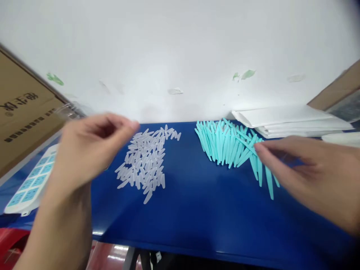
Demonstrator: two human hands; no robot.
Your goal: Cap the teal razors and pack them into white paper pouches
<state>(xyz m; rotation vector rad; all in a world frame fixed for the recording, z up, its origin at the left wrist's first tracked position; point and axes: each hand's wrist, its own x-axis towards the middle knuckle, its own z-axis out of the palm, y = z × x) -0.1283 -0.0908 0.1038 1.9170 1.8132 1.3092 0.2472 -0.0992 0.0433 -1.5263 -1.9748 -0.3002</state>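
Observation:
My left hand [92, 146] is raised at the left, thumb and forefinger pinched together; what it holds, if anything, is too small or blurred to name. Just right of it, many translucent whitish slips [146, 159] lie spread on the blue table [180, 221]. My right hand [306, 172] is at the right edge of a pile of turquoise pointed sticks [225, 144]. Its thumb and forefinger close on the end of one turquoise stick, which crosses over others in the pile. Several more turquoise sticks fan out beside that hand.
A white power strip with blue sockets [33, 180] lies at the left, near a cardboard box [25, 108]. White folded bags [292, 122] are stacked behind my right hand. A white wall [180, 56] rises behind the table. Something red [11, 240] shows at the lower left.

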